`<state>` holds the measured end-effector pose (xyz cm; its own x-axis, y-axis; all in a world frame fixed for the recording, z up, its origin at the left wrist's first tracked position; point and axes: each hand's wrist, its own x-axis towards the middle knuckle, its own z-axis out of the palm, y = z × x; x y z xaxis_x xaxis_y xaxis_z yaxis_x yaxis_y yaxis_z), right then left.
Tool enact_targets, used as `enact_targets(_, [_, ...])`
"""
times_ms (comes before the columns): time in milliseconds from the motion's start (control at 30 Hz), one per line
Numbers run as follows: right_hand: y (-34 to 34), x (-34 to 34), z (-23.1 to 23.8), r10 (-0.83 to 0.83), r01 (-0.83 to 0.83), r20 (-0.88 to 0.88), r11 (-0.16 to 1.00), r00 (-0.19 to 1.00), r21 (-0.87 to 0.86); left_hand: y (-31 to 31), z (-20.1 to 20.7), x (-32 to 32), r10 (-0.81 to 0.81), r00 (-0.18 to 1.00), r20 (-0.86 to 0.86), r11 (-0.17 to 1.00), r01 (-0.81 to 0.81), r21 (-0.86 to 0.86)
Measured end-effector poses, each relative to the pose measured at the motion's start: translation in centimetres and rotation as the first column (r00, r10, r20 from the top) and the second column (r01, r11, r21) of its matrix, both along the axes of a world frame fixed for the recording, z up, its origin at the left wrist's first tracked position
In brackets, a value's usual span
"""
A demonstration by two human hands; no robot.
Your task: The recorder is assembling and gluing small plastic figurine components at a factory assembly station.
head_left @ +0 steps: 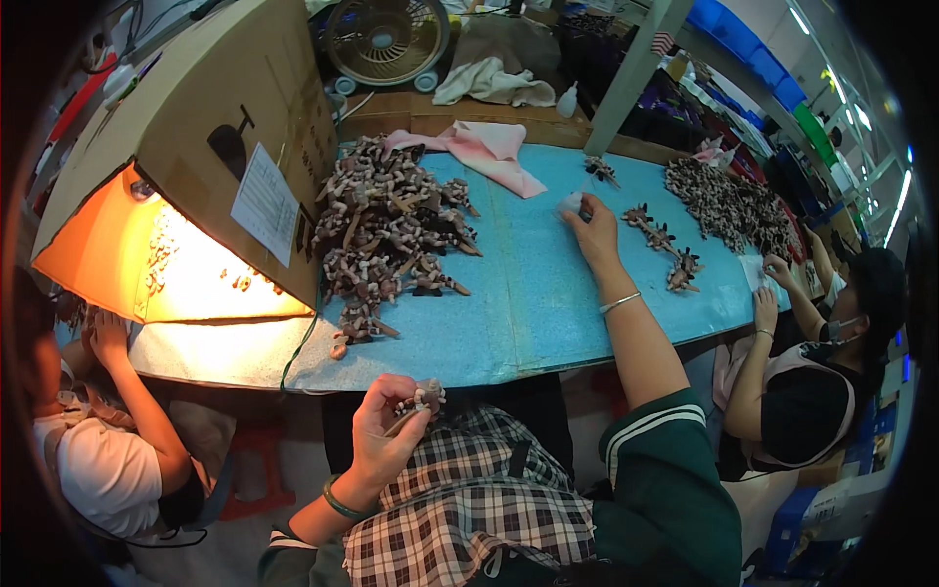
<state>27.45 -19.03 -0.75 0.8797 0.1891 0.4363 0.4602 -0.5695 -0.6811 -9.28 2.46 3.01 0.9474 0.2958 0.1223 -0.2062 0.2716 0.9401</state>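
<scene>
Near the table's front edge, my left hand [388,423] is closed on a small brown-and-cream figurine [428,395], held over my plaid apron. My right hand [595,233] reaches out over the blue tabletop [528,264], its fingers closed around a small translucent squeeze bottle [569,203]. Just beyond the bottle lies a single dark figurine [602,171]. To the right of that hand, several similar figurines [650,230] lie in a loose line. A big heap of figurines [381,225] rests on the table's left half. The face of the held figurine is too small to make out.
At left stands a cardboard box [225,147] with a lit inside. A pink cloth [489,155], a fan [386,39] and a white bottle [567,101] are at the back. Another heap [734,205] lies at right. Co-workers sit on both sides; a metal post [636,78] rises behind.
</scene>
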Motion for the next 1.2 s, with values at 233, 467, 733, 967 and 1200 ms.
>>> enact_targets(233, [2.7, -12.8, 5.6, 0.446, -0.301, -0.199, 0.812, 0.873, 0.499, 1.1, -1.1, 0.4, 0.138, 0.99, 0.036, 0.972, -0.142, 0.19])
enact_targets(467, [0.7, -26.0, 6.6, 0.564, -0.589, 0.199, 0.803, 0.801, 0.093, 0.8, -1.2, 0.6, 0.192, 0.974, 0.12, 0.879, -0.225, 0.419])
enact_targets(733, [-0.8, -28.4, 8.0, 0.63, -0.652, 0.307, 0.757, 0.714, -0.038, 0.0, 0.1, -0.6, 0.182, 0.958, 0.22, 0.751, -0.28, 0.599])
enact_targets(967, [-0.7, -28.4, 8.1, 0.652, -0.671, 0.364, 0.736, 0.665, -0.094, -0.5, 0.1, -1.3, 0.17, 0.964, 0.207, 0.741, -0.263, 0.618])
enact_targets(1200, [-0.8, -28.6, 8.0, 0.656, -0.667, 0.347, 0.738, 0.67, -0.105, -0.8, -0.2, -1.6, 0.154, 0.973, 0.175, 0.711, -0.232, 0.664])
